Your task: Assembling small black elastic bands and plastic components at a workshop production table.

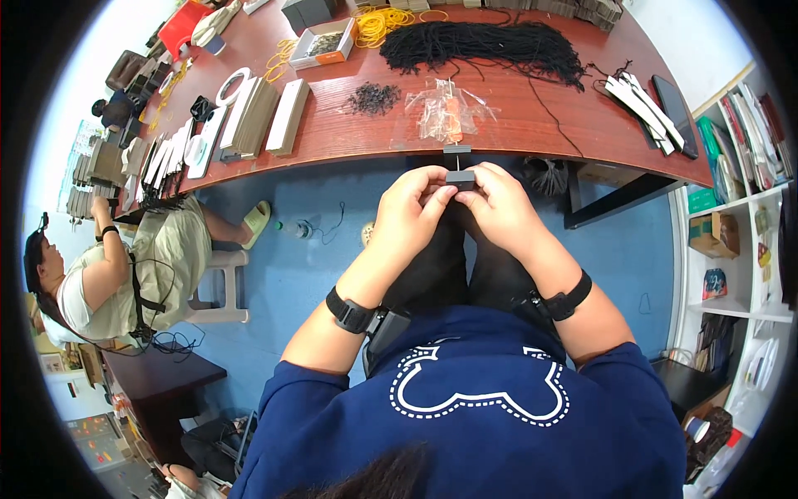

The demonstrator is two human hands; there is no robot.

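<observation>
My left hand (411, 208) and my right hand (499, 204) meet in front of my chest, just below the edge of the brown table (515, 125). Between their fingertips they pinch a small dark grey card (460, 177), with a thin stem and a second small grey piece (456, 150) sticking up from it. Both wrists wear black bands. On the table right above the hands lie clear plastic bags (445, 112), a small heap of black bits (372, 98) and a big pile of black cords (490, 46).
Stacks of grey cards (287, 116) and a white tape ring (233, 83) lie at the table's left; yellow rubber bands (378, 23) and a box (322, 43) sit further back. Another person (108, 274) sits on a stool at left. Shelves (740, 208) stand at right.
</observation>
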